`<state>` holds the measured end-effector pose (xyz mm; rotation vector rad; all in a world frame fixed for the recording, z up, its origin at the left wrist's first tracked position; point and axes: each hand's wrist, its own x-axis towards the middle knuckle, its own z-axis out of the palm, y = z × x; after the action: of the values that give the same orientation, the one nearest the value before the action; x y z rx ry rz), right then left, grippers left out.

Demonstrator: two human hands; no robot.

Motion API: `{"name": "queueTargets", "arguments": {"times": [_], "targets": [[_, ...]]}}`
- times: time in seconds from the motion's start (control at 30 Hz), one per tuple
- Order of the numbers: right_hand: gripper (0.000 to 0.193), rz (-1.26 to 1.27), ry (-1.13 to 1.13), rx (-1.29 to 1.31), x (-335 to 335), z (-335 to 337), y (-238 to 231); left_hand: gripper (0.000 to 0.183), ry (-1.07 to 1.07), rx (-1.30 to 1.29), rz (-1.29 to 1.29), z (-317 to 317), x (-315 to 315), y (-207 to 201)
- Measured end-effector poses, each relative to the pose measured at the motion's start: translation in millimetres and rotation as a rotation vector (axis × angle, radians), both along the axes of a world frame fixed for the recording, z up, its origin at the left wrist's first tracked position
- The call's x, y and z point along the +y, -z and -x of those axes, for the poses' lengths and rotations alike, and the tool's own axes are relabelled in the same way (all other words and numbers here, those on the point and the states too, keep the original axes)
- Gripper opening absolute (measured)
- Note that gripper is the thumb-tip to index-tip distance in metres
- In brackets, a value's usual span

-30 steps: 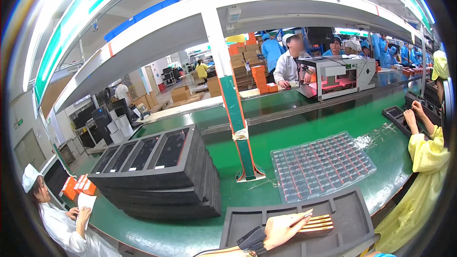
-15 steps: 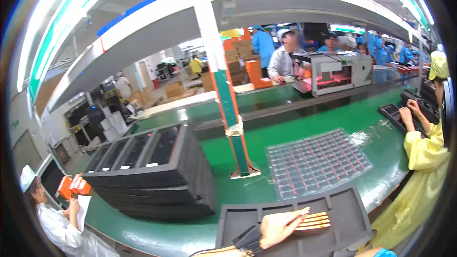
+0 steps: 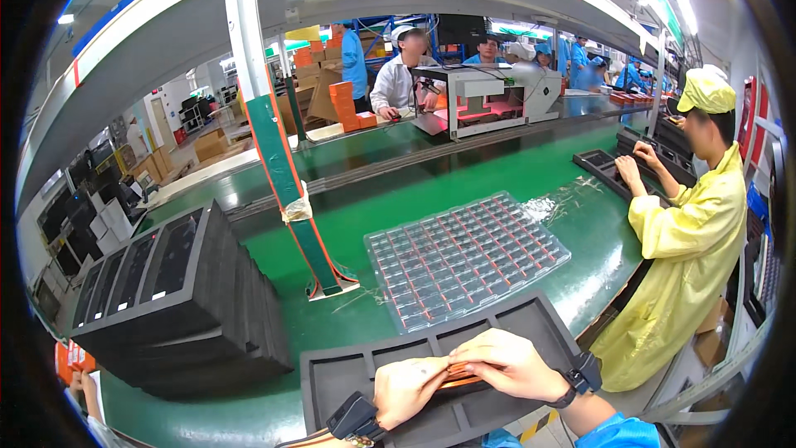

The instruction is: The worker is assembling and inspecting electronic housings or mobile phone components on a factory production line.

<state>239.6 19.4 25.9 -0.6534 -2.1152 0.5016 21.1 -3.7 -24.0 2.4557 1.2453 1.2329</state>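
Over a dark grey foam tray (image 3: 336, 373) with compartments, my two hands meet in front of me. My left hand (image 3: 408, 390) pinches the left end of a small stack of flat pieces with orange edges (image 3: 458, 374). My right hand (image 3: 510, 365) bends over the same stack from the right, fingers closed on it and covering much of it. Just what the pieces are cannot be made out. Beyond the tray lies a clear plastic blister sheet (image 3: 464, 261) with many small cells and orange lines.
A tall stack of black foam trays (image 3: 191, 307) stands at the left. A green and white post (image 3: 282, 166) rises from the green bench (image 3: 332, 236). At the right, a person in yellow (image 3: 688, 224) handles dark trays. A grey machine (image 3: 497, 104) stands across the bench.
The view has swung right, shifting the scene left. My right hand has come in over the tray and joined the left at the orange-edged stack, which now shows less between the fingers.
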Motion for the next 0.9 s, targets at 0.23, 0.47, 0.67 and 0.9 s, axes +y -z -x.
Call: {"name": "queueTargets", "arguments": {"times": [0.23, 0.47, 0.67, 0.9], "targets": [[0.019, 0.219, -0.052, 0.144, -2, -9, 7, 0.02, 0.028, -0.031, -0.022, -4, -6, -11], [0.01, 0.195, 0.223, 0.197, 2, -25, 10, 0.022, 0.072, -0.074, 0.025, -3, -2, -17], [0.01, -0.051, 0.173, 0.07, 9, -24, 30, 0.02, 0.07, -0.054, 0.027, 0, 0, -22], [0.012, -0.066, 0.058, 0.042, 19, -18, 34, 0.019, 0.01, -0.072, -0.036, 4, -2, -14]]}}
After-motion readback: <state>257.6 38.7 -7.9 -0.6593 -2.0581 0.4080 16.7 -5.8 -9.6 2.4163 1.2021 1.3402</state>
